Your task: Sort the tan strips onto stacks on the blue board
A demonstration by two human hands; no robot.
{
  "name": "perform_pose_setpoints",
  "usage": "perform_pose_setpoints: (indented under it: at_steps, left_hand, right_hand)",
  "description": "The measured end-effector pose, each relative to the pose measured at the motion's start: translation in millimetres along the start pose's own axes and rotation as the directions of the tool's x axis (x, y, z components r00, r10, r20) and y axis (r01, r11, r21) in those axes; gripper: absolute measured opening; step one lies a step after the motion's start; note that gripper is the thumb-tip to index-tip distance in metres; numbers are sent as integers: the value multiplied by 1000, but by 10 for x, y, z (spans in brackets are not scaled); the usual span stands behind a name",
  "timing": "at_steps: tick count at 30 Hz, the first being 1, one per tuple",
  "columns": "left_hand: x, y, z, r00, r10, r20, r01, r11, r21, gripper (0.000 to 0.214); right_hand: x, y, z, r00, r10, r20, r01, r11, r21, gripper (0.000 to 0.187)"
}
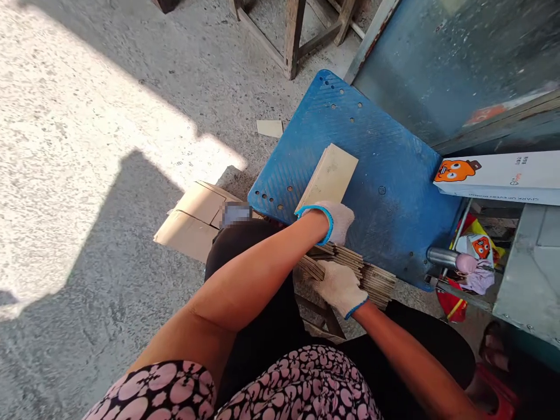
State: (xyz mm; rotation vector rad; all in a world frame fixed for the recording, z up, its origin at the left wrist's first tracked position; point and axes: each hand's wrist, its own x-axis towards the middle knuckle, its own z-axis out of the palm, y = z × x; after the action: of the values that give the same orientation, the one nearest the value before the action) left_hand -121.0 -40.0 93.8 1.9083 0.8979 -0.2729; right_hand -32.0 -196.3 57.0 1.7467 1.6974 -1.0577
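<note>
My left hand [338, 223], in a white knit glove with a blue cuff, is over the near part of the blue board, beside a small stack of pale thin rectangular panels [335, 172]. Its fingers are turned away and hidden, so its grip does not show. Just below, my right hand [340, 287], gloved the same way, is closed around a bundle of thin panels [311, 267] seen edge-on. More panels in stepped stacks [380, 283] lie by the board's near edge, partly behind the right hand.
The blue plastic board [394, 163] has holes near its corners. To the right are a white printed box [503, 175], a metal flask [441, 256] and a grey metal surface [531, 262]. A cardboard box [188, 224] sits left of my knee; a wooden stool [295, 35] stands beyond.
</note>
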Motion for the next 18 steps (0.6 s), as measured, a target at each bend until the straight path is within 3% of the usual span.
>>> perform_pose_setpoints:
  at_steps: [4,11,18]
  left_hand:
    - [18,16,7,995,51,87,-58,995,79,49]
    - [-8,51,-24,995,-26,100,15,994,112,45]
    - [111,69,142,993,-120,21,118,988,98,45]
  right_hand:
    - [282,-136,48,999,10,48,-6,997,-78,41]
    - [614,-114,202,1000,1,24,0,998,-55,43]
    - [857,-91,451,999,-1,41,2,999,-38,49]
